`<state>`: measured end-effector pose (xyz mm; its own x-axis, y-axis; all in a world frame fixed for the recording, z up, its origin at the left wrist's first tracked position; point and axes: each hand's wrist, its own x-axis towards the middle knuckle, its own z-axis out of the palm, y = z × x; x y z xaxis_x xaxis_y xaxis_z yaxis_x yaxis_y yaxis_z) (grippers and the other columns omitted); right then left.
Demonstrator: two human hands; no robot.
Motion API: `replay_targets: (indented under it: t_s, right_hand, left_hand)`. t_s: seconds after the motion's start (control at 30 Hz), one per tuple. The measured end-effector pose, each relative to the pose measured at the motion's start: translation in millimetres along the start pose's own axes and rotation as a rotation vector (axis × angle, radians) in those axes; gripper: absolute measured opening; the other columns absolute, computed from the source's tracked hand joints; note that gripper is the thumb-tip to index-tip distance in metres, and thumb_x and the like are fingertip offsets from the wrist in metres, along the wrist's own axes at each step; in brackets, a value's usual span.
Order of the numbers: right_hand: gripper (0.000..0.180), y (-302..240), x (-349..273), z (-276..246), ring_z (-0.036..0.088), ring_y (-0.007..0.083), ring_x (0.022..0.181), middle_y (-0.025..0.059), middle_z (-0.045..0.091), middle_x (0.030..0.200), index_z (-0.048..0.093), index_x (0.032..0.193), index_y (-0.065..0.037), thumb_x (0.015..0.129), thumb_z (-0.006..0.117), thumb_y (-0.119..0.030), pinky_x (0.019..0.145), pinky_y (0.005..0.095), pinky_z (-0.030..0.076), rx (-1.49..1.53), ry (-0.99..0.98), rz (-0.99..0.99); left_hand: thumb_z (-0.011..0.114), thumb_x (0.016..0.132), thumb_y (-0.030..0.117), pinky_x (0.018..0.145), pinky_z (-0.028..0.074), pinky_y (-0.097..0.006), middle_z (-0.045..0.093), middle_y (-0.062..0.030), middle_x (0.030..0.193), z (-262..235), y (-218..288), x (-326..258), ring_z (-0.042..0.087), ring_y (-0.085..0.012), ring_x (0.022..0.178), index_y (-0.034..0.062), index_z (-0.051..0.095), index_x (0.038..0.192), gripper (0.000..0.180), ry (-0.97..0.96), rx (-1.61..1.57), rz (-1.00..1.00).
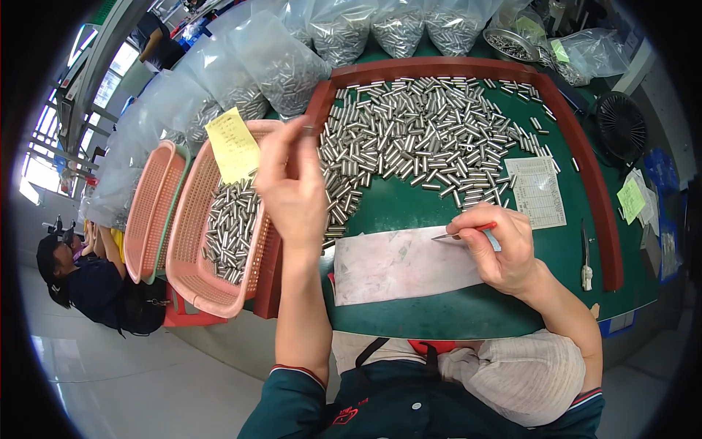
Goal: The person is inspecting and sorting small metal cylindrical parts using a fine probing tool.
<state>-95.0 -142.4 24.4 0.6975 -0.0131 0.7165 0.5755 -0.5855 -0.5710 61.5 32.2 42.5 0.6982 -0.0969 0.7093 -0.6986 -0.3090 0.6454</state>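
Observation:
My left hand [291,201] is raised over the right rim of a pink plastic basket [191,252]. Its thumb and fingers pinch a small metal pin [308,131], slightly blurred. Many short shiny metal pins [232,238] lie in that basket. My right hand [508,245] is closed around a slim tool with a red handle and a pointed metal tip [444,236]; its exact kind I cannot make out. The tip is above the right part of a stained whitish cloth or sheet [395,267] on the green table. Beyond both hands spreads a large heap of metal pins [417,132].
A red-brown raised border [596,197] frames the green tabletop [409,201]. A printed paper [537,192] and a thin tool [586,256] lie at right, near a black fan [620,126]. Filled plastic bags [278,73] line the back. Another person [91,285] sits at left.

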Motion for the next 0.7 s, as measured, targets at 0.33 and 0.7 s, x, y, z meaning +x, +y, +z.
replay_targets:
  t_s: [0.33, 0.7]
  right_hand:
    - [0.012, -1.2, 1.6, 0.7, 0.057, 0.02, 0.051, 0.0112, 0.059, 0.066, 0.051, 0.08, 0.002, 0.072, 0.06, 0.006, 0.044, 0.0258, 0.043, -0.002, -0.009, 0.009]
    - [0.012, 0.6, 0.2, 0.0, 0.056, 0.02, 0.05, 0.0109, 0.058, 0.066, 0.052, 0.079, 0.002, 0.072, 0.06, 0.006, 0.043, 0.0262, 0.043, 0.009, -0.008, -0.005]
  left_hand:
    - [0.062, 0.074, 0.005, 0.067, 0.043, -0.029, 0.057, -0.0085, 0.078, -36.9, -16.2, 17.2, 0.054, -0.0176, 0.07, -0.0007, 0.06, 0.085, 0.013, 0.13, 0.259, 0.027]
    - [0.073, 0.061, 0.019, 0.055, 0.044, -0.038, 0.057, -0.0139, 0.055, -13.7, 3.1, -9.9, 0.058, -0.0289, 0.056, 0.0015, 0.061, 0.058, 0.021, -0.771, 0.592, -0.226]
